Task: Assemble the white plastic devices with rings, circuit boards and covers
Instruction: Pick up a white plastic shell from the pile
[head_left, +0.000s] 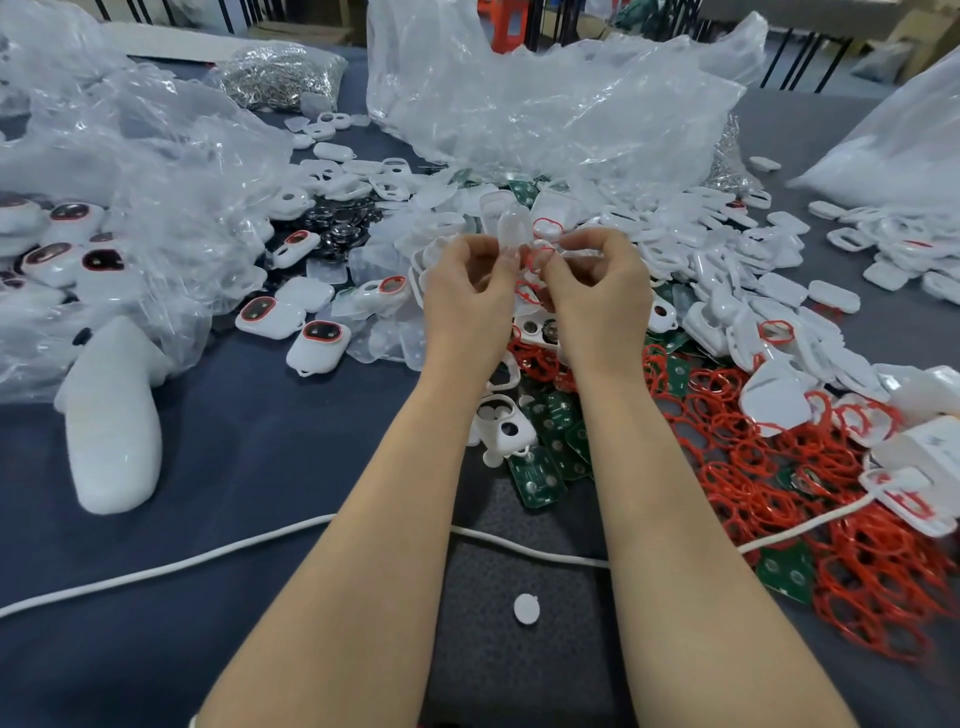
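White plastic devices and their parts lie all over the dark tabletop (260, 467) in front of you. Nearest to you, a small white disc (526, 608) lies alone, and a white cord (156, 571) runs across the tabletop under both of your forearms. A little farther, green circuit boards (540, 478) lie between your arms, with one open white shell (506, 428) on top of them. To your right, a big heap of red rings (831, 545) is spread, mixed with more boards and white covers (774, 397). To your left stands a white foam-like roll (111, 415).

Your left hand (470, 291) and your right hand (597, 291) are raised together over the middle of the pile. The left hand pinches a translucent white cover piece (511, 228), which stands upright above the fingers. The right hand pinches a red ring (537, 257) just beside that piece; I cannot tell if the ring already sits on it.

To the left of your hands, finished devices (317, 343) with a red-rimmed window lie on the tabletop, and more are inside a clear bag (156, 182). Behind them is a small group of dark round parts (337, 228). Beyond your hands, a heap of white shells goes to the right, and a large crumpled plastic bag (545, 104) rises at the far side, with a bag of small metal parts (280, 73) to its left.
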